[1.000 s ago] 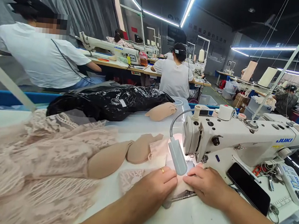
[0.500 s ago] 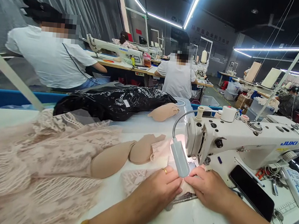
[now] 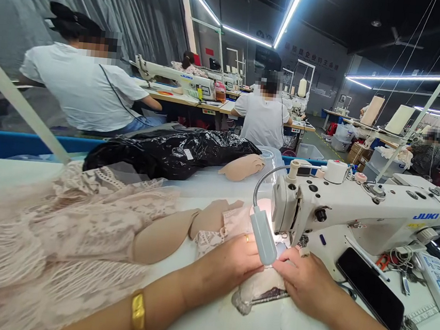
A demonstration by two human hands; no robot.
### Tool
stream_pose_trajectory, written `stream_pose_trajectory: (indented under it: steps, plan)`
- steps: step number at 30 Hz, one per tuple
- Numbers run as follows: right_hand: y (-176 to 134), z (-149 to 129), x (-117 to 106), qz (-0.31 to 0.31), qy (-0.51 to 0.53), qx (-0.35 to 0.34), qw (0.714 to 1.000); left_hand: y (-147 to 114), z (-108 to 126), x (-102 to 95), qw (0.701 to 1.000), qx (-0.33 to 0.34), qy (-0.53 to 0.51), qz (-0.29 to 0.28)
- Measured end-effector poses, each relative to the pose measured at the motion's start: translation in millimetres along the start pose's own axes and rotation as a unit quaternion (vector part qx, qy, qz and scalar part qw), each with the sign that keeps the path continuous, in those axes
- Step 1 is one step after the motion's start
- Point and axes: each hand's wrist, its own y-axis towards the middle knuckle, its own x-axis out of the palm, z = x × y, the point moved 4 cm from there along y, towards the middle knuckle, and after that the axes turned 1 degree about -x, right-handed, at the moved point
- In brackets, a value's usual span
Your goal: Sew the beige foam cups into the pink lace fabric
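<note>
My left hand (image 3: pixel 230 262) lies on a piece of pale pink lace fabric (image 3: pixel 209 241), fingers together and curled, at the left of the sewing machine's needle area. My right hand (image 3: pixel 308 280) is closed at the right of the same spot, thumb and forefinger pinched at the fabric's edge. A grey gooseneck lamp (image 3: pixel 263 239) hangs over the work and hides the needle and some fingertips. The white sewing machine (image 3: pixel 356 204) stands just beyond my right hand. Below my hands a cream-coloured pad (image 3: pixel 260 288) with a dark, worn edge shows on the table.
Beige moulded cups (image 3: pixel 164 237) and a heap of pink lace (image 3: pixel 82 224) lie at the left. Behind are a black plastic bag (image 3: pixel 174 153) and another cup (image 3: pixel 243 167). A phone (image 3: pixel 371 288) and keys (image 3: pixel 410 328) lie at the right. Co-workers sit beyond.
My left hand has shifted a little left and away from me, its fingers flatter. The lace has moved away with it, uncovering more of the pad. My right hand stays nearly in place.
</note>
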Motion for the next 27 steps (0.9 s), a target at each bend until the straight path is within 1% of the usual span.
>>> stream_pose_trajectory:
  steps: [4, 8, 12, 14, 17, 19, 20, 21, 22, 24, 25, 26, 27]
  plan:
    - [-0.4, -0.8, -1.5, -0.003, -0.002, -0.002, 1.000, 1.8, 0.5, -2.4, 1.000, 0.004, 0.017, -0.008]
    - [1.1, -1.7, -2.1, -0.005, -0.002, 0.009, 1.000, 2.9, -4.7, -2.7, 0.999, -0.014, 0.035, -0.023]
    - [1.8, 0.7, -0.6, -0.005, 0.000, 0.018, 1.000, -1.6, -14.0, 4.7, 0.995, -0.043, 0.088, -0.009]
    - [1.2, 3.0, -0.4, 0.001, 0.009, 0.018, 1.000, -3.2, -18.1, 10.3, 0.994, -0.055, 0.093, -0.001]
    - [-0.3, 2.9, -3.5, 0.019, 0.058, 0.017, 0.998, -3.2, -23.6, 11.8, 0.993, -0.085, 0.086, 0.004]
    - [0.3, 0.1, -6.8, 0.024, 0.136, 0.056, 0.989, -5.4, -22.1, 4.2, 0.992, -0.104, 0.073, 0.010]
    - [1.6, -1.9, -7.5, 0.020, 0.199, 0.098, 0.975, -8.4, -17.7, -1.2, 0.992, -0.110, 0.065, 0.015]
    - [3.5, -4.7, -6.8, 0.010, 0.279, 0.151, 0.948, -13.1, -9.9, -6.5, 0.992, -0.110, 0.062, 0.020]
    - [5.9, -8.9, -4.7, -0.003, 0.368, 0.209, 0.906, -19.6, 1.4, -10.6, 0.992, -0.110, 0.054, 0.025]
    - [12.5, -22.7, 0.4, -0.015, 0.527, 0.300, 0.795, -37.3, 32.0, -11.6, 0.991, -0.131, 0.000, 0.039]
    - [16.5, -30.8, 2.3, -0.007, 0.580, 0.328, 0.746, -47.8, 48.2, -7.1, 0.981, -0.170, -0.076, 0.048]
    - [20.0, -39.0, 3.6, 0.010, 0.613, 0.346, 0.710, -58.9, 63.2, 1.2, 0.952, -0.233, -0.190, 0.060]
    - [22.2, -46.9, 4.7, 0.030, 0.631, 0.357, 0.688, -69.5, 77.4, 13.7, 0.892, -0.301, -0.332, 0.068]
